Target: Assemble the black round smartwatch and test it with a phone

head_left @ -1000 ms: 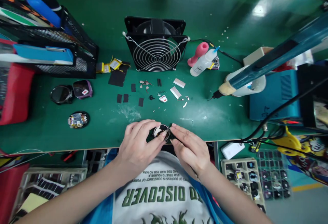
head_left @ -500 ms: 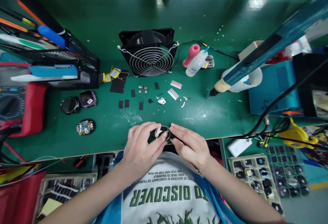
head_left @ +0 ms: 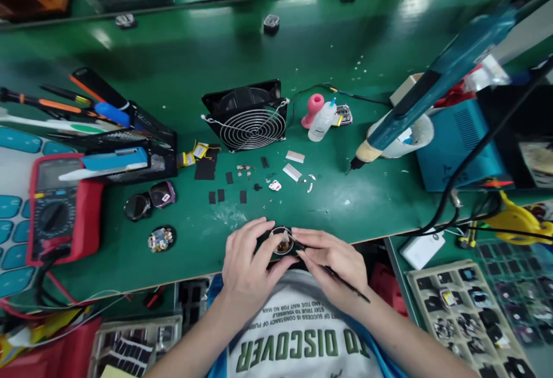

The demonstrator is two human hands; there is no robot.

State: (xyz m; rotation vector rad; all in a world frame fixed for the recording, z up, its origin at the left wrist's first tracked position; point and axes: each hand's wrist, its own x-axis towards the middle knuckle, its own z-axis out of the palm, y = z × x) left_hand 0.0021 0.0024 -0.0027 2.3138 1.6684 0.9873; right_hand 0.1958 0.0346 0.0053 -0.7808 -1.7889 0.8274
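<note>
At the bench's front edge, my left hand (head_left: 250, 254) is closed around a small round watch case (head_left: 283, 245). Its thin rim faces up, and copper-coloured parts show inside. My right hand (head_left: 337, 260) pinches slim black tweezers (head_left: 345, 281), their back end sticking out toward my wrist. The tweezers' tips are at the right side of the case; fingers partly hide them. Beyond my hands lie a white-and-red small part (head_left: 275, 185), two pale strips (head_left: 292, 172) and several black pads (head_left: 243, 197).
A black fan (head_left: 246, 116) stands at the back. Left are a red multimeter (head_left: 64, 211), a mesh tool holder (head_left: 159, 159) and an opened round watch (head_left: 162, 239). Right are a white bottle (head_left: 322, 121), a hanging electric screwdriver (head_left: 415, 107) and a parts tray (head_left: 415, 277).
My view has tilted up and turned, so the shelf now shows. The case's inside looks copper-coloured where it looked pale before. More of the tweezers sticks out behind my right hand.
</note>
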